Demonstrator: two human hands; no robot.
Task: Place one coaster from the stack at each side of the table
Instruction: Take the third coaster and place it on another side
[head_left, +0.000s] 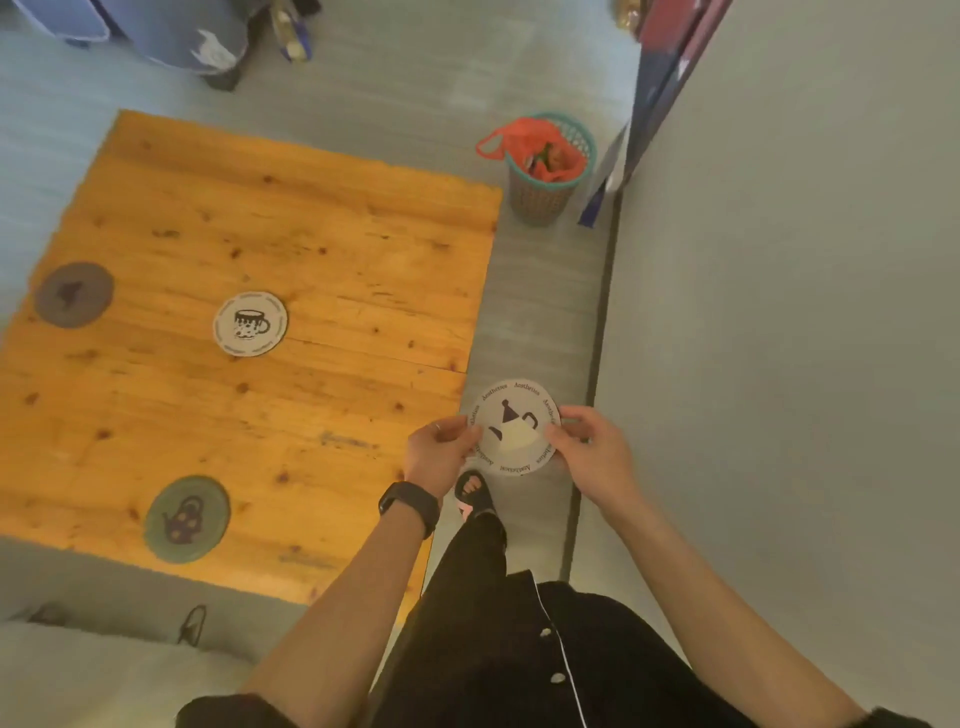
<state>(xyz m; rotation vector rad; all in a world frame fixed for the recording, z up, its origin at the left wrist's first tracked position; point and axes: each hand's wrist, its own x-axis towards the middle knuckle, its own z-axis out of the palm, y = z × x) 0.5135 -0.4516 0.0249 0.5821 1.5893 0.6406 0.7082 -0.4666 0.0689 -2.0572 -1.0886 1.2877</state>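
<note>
Both hands hold a round white coaster (517, 423) with a teapot print, in the air just off the right edge of the wooden table (311, 249). My left hand (441, 449) pinches its left rim and my right hand (589, 447) pinches its right rim. A white coaster with a cup print (250, 323) lies near the table's middle; I cannot tell whether more lie under it. A grey coaster (74, 294) lies at the left edge. A green coaster with a teapot print (187, 518) lies at the near edge.
A woven waste basket (540, 197) with an orange bag stands on the floor beyond the table's right corner. A grey wall (779, 312) runs close on the right, leaving a narrow floor strip where my sandalled foot (474, 493) stands. Blue fabric items (171, 36) lie at the far left.
</note>
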